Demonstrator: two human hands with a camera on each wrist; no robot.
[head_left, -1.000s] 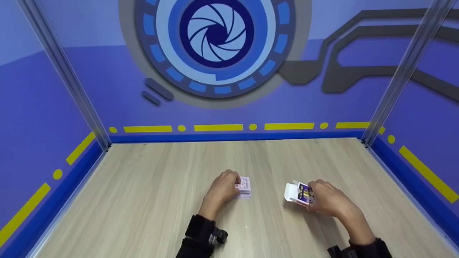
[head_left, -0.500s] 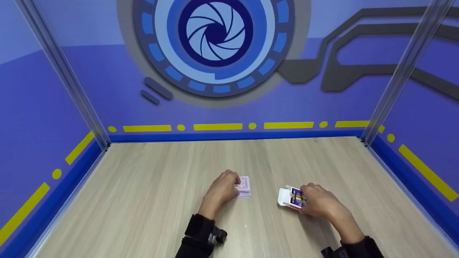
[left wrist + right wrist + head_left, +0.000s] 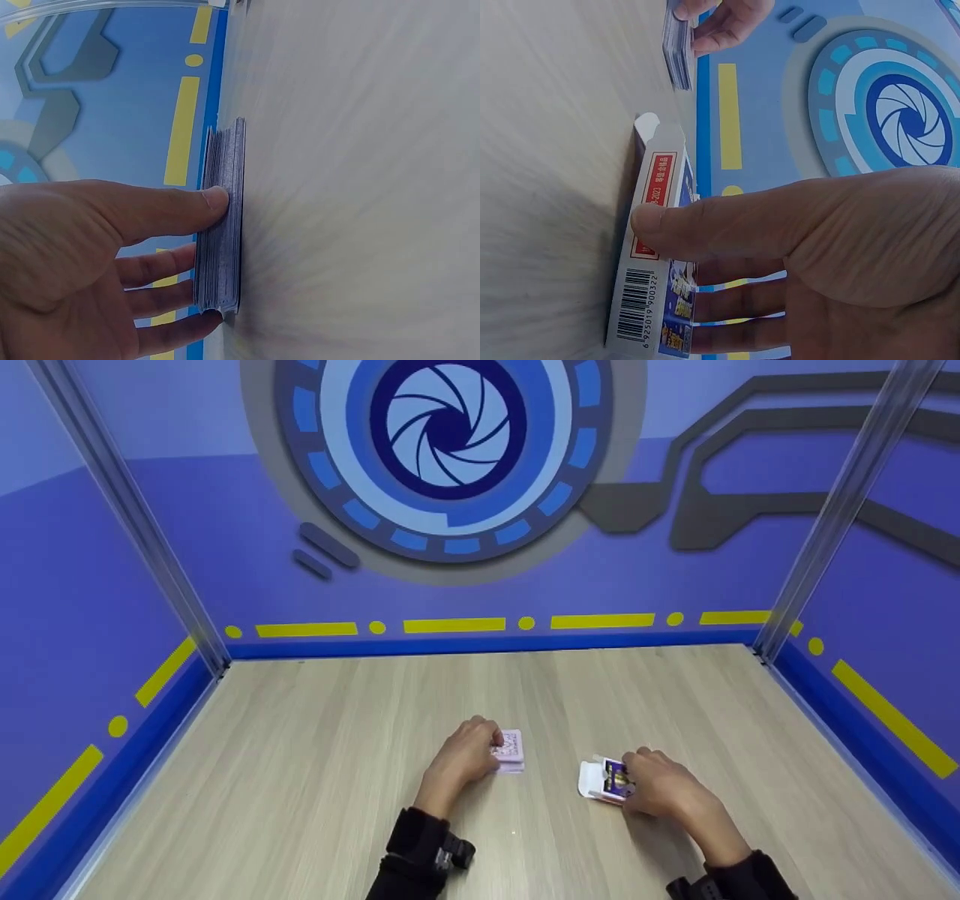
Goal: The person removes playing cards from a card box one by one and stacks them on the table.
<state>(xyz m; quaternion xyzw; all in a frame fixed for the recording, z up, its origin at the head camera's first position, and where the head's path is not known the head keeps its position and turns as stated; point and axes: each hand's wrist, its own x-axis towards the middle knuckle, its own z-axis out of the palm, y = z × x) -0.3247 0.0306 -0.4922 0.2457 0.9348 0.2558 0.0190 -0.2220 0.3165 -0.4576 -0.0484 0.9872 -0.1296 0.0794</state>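
Note:
A deck of playing cards [image 3: 511, 747] with a pale pink patterned back lies near the middle of the table. My left hand [image 3: 466, 750] grips it by the edges; in the left wrist view the thumb presses the side of the stacked cards [image 3: 223, 247]. To the right, my right hand [image 3: 660, 784] holds a small card box [image 3: 617, 778], white with a purple and yellow picture. Its white end flap [image 3: 591, 780] hangs open toward the deck. The right wrist view shows the thumb across the box's barcode side [image 3: 639, 304], the fingers at its far side.
The wooden table [image 3: 337, 735] is bounded by a blue back wall [image 3: 300, 600] and two side walls, with metal posts [image 3: 832, 525] at the corners. Wrist bands with cameras [image 3: 454, 855] sit on both wrists.
My right hand has brought the card box left and slightly nearer to me, lower over the table. The left hand has stayed on the deck.

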